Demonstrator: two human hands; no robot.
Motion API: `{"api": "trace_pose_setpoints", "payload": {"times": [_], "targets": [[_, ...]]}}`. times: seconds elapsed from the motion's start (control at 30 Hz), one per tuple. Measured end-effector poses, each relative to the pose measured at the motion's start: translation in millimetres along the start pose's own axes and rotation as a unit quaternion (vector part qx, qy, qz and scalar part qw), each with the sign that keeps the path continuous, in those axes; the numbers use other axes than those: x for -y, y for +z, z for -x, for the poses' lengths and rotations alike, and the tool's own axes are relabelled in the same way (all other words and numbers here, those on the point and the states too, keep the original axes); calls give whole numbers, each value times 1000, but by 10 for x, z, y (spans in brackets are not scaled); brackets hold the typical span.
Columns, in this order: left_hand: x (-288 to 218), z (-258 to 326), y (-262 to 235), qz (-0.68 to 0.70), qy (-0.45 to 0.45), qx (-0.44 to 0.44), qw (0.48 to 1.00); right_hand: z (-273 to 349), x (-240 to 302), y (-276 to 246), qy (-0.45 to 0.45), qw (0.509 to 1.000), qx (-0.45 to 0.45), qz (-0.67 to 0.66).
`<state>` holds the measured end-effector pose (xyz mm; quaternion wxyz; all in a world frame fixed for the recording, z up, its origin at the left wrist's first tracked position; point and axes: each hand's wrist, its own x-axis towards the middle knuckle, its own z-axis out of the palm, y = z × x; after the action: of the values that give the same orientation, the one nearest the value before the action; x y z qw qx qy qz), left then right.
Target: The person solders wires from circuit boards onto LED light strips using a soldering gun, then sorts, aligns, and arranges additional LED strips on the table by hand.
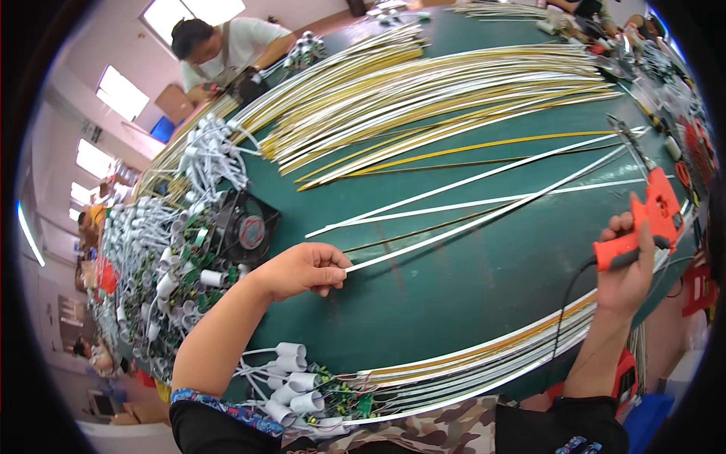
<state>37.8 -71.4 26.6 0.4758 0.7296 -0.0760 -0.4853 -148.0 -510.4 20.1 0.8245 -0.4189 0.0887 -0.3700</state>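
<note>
- Lying along the far left of the green desk (469, 295) is a heap of white cylindrical caps with wires and small green circuit boards (162, 265); a black fan (243, 227) sits at its right edge.
- Just right of the fan, the left hand (302, 270) rests on the desk, its grip pinched shut on the near end of a long white strip (484, 216) that runs away to the right across the desk top.
- Behind it, many more white and yellow strips (423, 91) fan out over the desk; another person (227, 49) sits at the far side.
- At the right, the right hand (626, 265) is raised off the desk, grip closed around the handle of an orange glue gun (650, 219), whose black cord hangs down.
</note>
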Motion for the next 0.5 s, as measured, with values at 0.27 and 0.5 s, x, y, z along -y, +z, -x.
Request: {"api": "trace_pose_setpoints", "payload": {"times": [0.27,0.5], "targets": [[40,259,-2,53,108,-75,990,-17,-14,-1,-1,999,31,38],[532,463,73,156,-11,-73,985,-85,27,-188,9,998,67,11]]}}
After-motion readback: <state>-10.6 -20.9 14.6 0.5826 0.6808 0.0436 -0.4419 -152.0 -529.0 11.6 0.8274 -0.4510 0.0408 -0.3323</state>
